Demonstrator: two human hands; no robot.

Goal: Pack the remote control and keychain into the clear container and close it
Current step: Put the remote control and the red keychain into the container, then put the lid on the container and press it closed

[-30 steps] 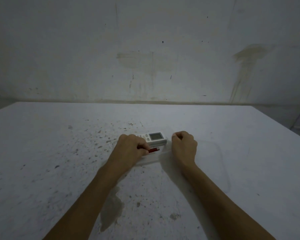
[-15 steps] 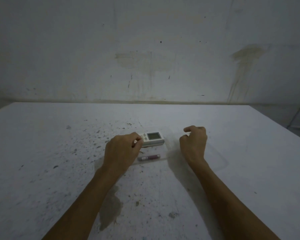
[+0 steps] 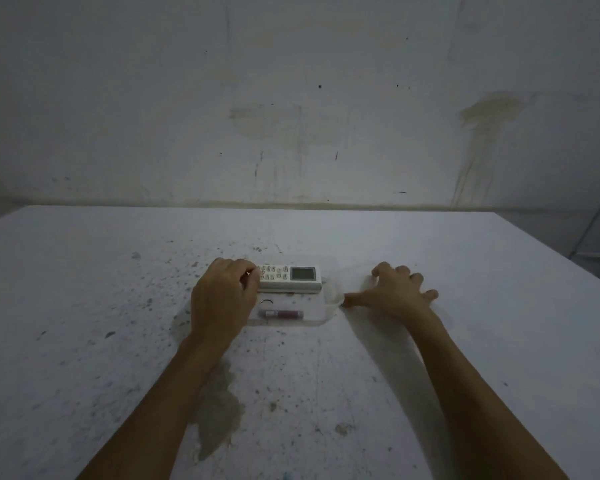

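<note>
A white remote control (image 3: 290, 278) with a grey screen lies along the far side of the shallow clear container (image 3: 321, 315). A dark red keychain (image 3: 281, 313) with a small ring lies in the container's near side. My left hand (image 3: 222, 299) covers the container's left end, its fingers curled onto the remote's left end. My right hand (image 3: 397, 292) rests palm down just right of the container, fingers spread, thumb tip close to the container's right rim. The clear lid (image 3: 444, 318) shows only faintly under and around that hand.
The white table (image 3: 84, 306) is speckled with dark marks, and a grey stain (image 3: 219, 410) lies under my left forearm. A stained wall (image 3: 291, 116) rises at the table's far edge. The table's right edge (image 3: 568, 268) falls off to a dark gap.
My left hand let go of the keychain in the container and moved to the remote's left end. My right hand opened from a fist and slid right, away from the container.
</note>
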